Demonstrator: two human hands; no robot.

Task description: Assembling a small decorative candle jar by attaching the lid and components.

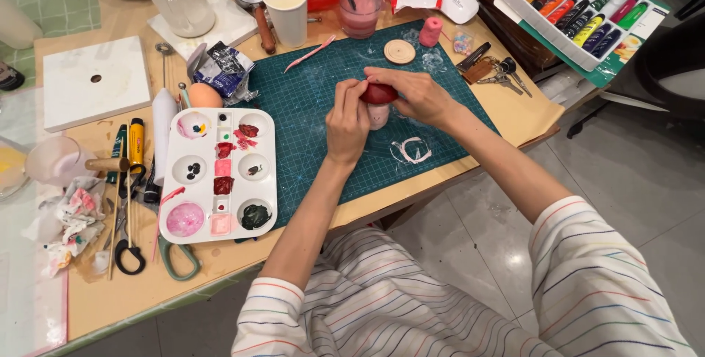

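- At frame centre, above the green cutting mat (308,107), the left hand (346,123) and right hand (420,95) both clamp their grip on a small mushroom figure (379,100).
- Its cap is already red; the pale stem looks unpainted.
- At lower left, the paint palette (217,173) sits well used.

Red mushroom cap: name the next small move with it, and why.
Probably press the red cap down gently onto the pale stem. Both hands, left hand and right hand, pinch the cap, which sits directly atop the stem over the green cutting mat.

Dark-red cap (379,93), green gridded mat (308,107), white palette (217,173)
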